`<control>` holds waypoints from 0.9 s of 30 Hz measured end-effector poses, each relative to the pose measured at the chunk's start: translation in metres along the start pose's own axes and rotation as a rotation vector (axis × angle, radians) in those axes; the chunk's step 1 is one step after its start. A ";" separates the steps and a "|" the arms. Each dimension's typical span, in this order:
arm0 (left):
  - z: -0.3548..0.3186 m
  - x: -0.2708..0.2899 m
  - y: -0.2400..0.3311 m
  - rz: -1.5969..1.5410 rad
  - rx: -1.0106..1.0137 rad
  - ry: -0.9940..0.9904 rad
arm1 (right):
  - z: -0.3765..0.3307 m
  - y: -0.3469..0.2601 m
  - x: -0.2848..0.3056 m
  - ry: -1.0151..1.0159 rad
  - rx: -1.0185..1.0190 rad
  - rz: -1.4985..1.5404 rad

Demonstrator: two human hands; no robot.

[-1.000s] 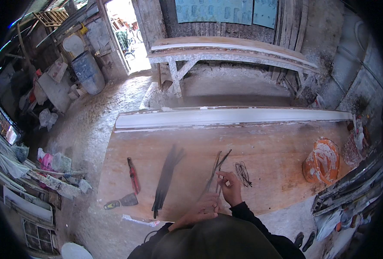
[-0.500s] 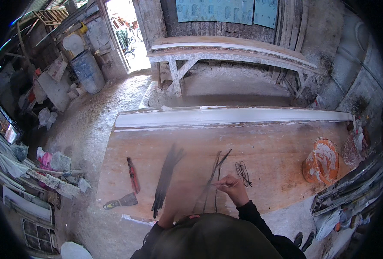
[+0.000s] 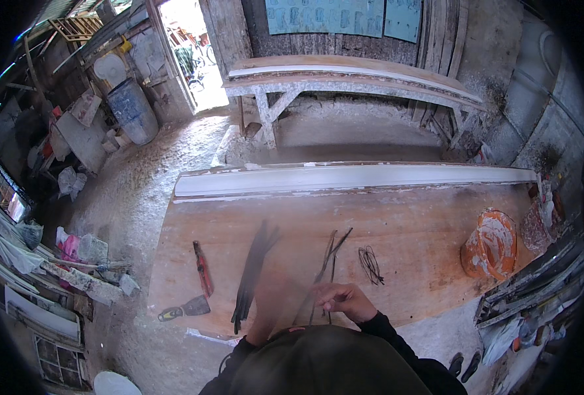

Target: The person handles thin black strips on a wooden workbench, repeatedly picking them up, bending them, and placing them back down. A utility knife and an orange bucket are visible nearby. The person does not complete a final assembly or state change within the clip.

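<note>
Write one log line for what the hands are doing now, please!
right hand: pinching thin dark sticks | left hand: blurred, on wooden table beside dark strip bundle | nearby: wire coil, red knife, scraper

The table is pale orange-brown wood with whitish smears. Along its far edge lies a white moulding flecked with grey. The sticks are black, as is the wire coil. The cutter is red with a dark tip; the scraper has a grey blade and a black-and-yellow handle. The bowl is orange, streaked with white. The barrel is blue-grey. The sleeves are black. The wall panels are teal.
</note>
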State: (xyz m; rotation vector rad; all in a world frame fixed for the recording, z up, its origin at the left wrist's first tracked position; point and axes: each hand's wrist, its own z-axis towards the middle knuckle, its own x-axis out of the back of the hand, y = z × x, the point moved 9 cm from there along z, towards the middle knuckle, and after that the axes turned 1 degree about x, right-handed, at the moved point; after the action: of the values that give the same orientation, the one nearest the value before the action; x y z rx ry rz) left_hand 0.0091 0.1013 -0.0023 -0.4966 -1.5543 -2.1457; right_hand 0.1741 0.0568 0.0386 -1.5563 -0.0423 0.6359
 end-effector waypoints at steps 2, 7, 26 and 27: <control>-0.006 -0.006 0.001 -0.228 0.024 -0.006 | -0.002 0.005 0.010 0.106 -0.017 0.015; -0.008 -0.023 0.044 -0.411 0.049 -0.237 | -0.007 -0.003 0.044 0.397 0.123 -0.313; -0.067 -0.056 0.051 -0.858 0.656 -0.887 | -0.008 -0.002 0.070 0.591 0.242 -0.871; -0.067 -0.053 0.035 -0.801 0.683 -0.832 | -0.008 -0.007 0.064 0.525 0.280 -0.921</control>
State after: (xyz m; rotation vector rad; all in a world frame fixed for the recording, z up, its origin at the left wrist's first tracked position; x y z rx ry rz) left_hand 0.0703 0.0360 -0.0231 -0.6211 -3.2236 -1.7036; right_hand 0.2331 0.0762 0.0218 -1.2102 -0.2452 -0.4761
